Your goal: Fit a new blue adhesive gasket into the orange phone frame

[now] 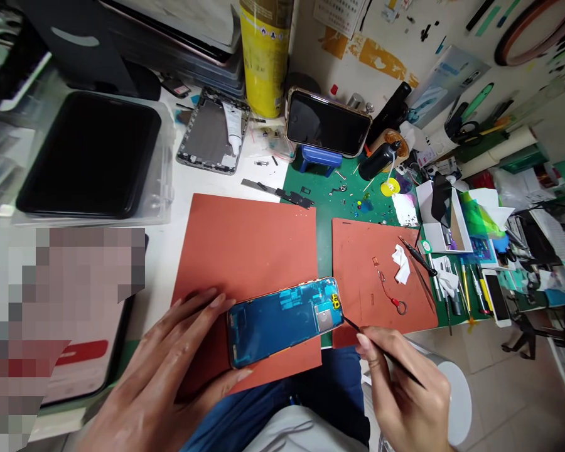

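A blue phone panel (pixel 273 326) with a yellow part near its right end lies slightly tilted across a red-brown mat (pixel 245 245). My left hand (pixel 169 364) is at the panel's left end, fingertips on its upper left corner and thumb by the lower edge, holding it. My right hand (pixel 400 383) pinches a thin dark tool (pixel 390 356), whose tip meets the panel's right edge near the lower right corner.
A second red-brown mat (pixel 358 270) carries a red ring tool (pixel 398 306), tweezers and white tissue (pixel 401 263). Behind stand a propped phone (pixel 327 122), a yellow can (pixel 266 63) and a black bottle (pixel 376 160). A black tablet (pixel 91 154) lies left; tools line the right.
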Motion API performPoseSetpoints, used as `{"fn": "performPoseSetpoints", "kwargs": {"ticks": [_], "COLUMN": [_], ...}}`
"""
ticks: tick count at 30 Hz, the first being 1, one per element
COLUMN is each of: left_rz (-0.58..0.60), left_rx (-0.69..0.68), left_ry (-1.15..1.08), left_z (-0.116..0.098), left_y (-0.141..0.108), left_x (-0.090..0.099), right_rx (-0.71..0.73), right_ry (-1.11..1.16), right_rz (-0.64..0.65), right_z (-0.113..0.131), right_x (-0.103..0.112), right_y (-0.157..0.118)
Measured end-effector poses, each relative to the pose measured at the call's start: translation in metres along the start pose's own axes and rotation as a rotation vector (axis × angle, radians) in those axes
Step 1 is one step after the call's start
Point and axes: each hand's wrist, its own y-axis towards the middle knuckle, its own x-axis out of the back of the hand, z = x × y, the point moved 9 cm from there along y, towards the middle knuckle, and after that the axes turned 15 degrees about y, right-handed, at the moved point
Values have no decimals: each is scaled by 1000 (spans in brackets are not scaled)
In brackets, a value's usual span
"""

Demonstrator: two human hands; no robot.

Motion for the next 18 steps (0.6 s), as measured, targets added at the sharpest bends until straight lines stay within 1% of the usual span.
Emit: {"fn": "performPoseSetpoints", "kwargs": {"ticks": [3, 4, 5, 7, 10, 12, 14, 16, 18], "left_rz": [-38, -42, -43, -36, -62, -88, -78, -66, -68], "left_rx": [-41, -55, -67, -83, -118, -140, -150, -148, -150], "left_ry": [7, 11, 11, 12, 6, 10, 16, 16, 12], "left_z": [-5, -7, -8, -10, -13, -15, -16, -15, -15], "left_y": [2, 2, 3, 4, 5, 5, 6, 6, 5], "left_x": [5, 6, 6, 5, 6, 8, 7, 8, 9], "right_rx": [100, 139, 179, 222, 228, 234, 240, 212, 131], "right_ry": [-38, -46, -45, -9, 97, 140, 159, 178, 225], "right_rz": [-81, -89, -80, -21, 43, 57, 65, 63, 40], "right_z": [8, 9, 10, 8, 1, -2, -3, -5, -12], "right_x": [-2, -5, -9, -22, -38, -45, -50, -51, -50], "right_y": [-13, -16, -17, -14, -2, 5, 8, 10, 13]}}
